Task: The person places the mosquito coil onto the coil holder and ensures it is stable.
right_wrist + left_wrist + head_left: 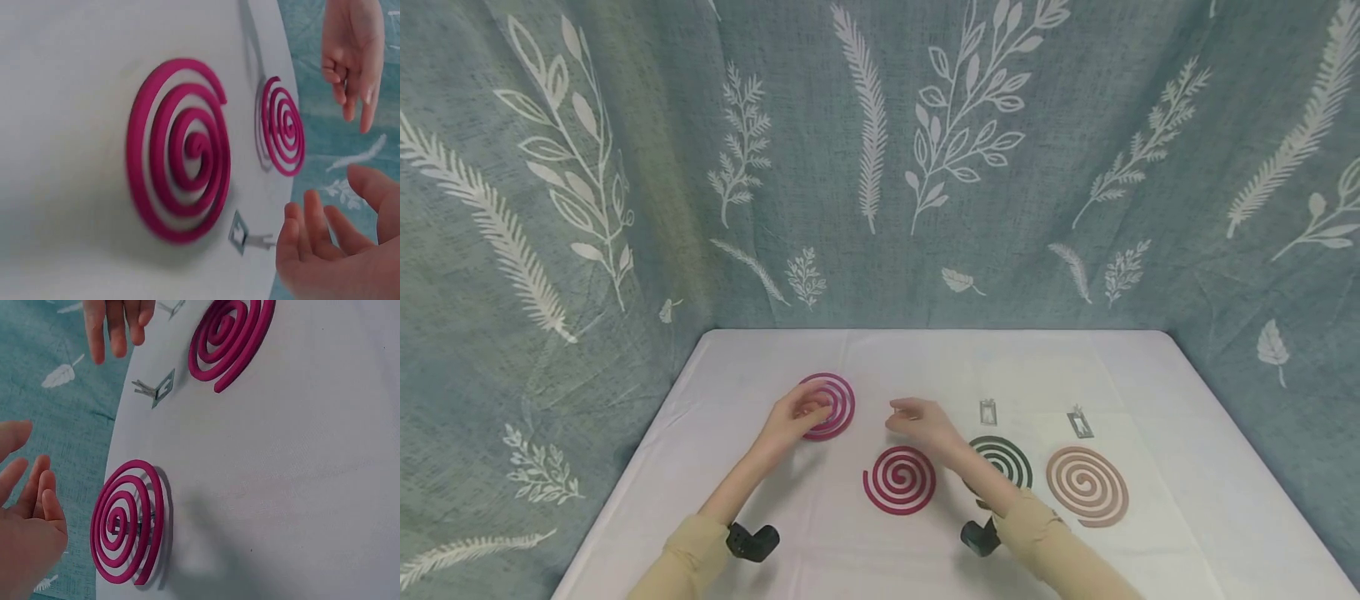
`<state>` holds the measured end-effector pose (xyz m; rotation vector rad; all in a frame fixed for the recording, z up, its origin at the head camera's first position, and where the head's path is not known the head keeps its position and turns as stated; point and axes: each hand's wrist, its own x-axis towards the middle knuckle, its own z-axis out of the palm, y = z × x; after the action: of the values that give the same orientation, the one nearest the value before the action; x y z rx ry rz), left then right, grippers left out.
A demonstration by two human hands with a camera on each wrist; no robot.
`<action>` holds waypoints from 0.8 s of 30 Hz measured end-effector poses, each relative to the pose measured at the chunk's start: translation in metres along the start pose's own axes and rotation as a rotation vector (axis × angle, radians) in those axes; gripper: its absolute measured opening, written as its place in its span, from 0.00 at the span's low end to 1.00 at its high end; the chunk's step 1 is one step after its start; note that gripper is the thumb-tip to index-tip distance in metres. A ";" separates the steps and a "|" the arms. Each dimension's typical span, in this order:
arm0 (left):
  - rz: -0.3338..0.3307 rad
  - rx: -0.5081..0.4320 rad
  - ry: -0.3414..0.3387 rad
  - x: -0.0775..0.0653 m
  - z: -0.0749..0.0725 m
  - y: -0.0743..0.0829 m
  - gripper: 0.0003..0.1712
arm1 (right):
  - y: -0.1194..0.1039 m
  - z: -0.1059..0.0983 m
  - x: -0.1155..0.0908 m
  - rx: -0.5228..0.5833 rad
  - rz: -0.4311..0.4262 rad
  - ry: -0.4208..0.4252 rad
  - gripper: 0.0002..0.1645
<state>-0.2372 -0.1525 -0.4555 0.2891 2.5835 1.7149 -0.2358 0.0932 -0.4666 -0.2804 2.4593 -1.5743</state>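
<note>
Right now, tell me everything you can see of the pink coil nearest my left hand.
The pink coil is a flat, smooth, matte spiral, apparently unbroken, with a blunt outer end and no visible glow. It is the leftmost coil on the white tabletop, seemingly raised, its shadow offset. A dark, metal-looking piece shows at its centre, perhaps supporting it. Your left hand is close, but apart from it.

Left of centre, the left hand (793, 414) overlaps a magenta spiral coil (852, 406); at centre, the right hand (925, 423) hovers above a crimson spiral coil (901, 480). A dark-green spiral coil (1028, 475) and tan spiral coil (1086, 484) lie lower right.
</note>
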 end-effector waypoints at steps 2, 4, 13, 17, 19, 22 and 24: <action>0.029 -0.010 -0.015 0.002 0.001 0.001 0.26 | 0.003 -0.006 -0.003 -0.016 -0.001 0.005 0.27; 0.057 -0.020 -0.021 0.003 0.003 0.002 0.25 | 0.005 -0.013 -0.006 -0.038 -0.002 0.002 0.27; 0.120 -0.042 -0.089 0.010 0.008 0.004 0.24 | 0.025 -0.040 -0.016 -0.100 -0.027 -0.038 0.28; 0.150 -0.003 -0.144 0.015 0.010 0.004 0.23 | 0.031 -0.049 -0.019 -0.122 -0.038 -0.054 0.27; 0.171 0.022 -0.166 0.017 0.011 0.004 0.22 | 0.032 -0.053 -0.022 -0.146 -0.038 -0.055 0.26; 0.213 0.051 -0.204 0.021 0.012 0.004 0.21 | 0.036 -0.058 -0.024 -0.199 -0.047 -0.050 0.26; 0.218 0.082 -0.226 0.020 0.013 0.008 0.21 | 0.039 -0.060 -0.026 -0.223 -0.065 -0.058 0.25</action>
<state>-0.2542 -0.1336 -0.4514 0.7459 2.5366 1.5311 -0.2295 0.1684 -0.4752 -0.4381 2.6057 -1.2949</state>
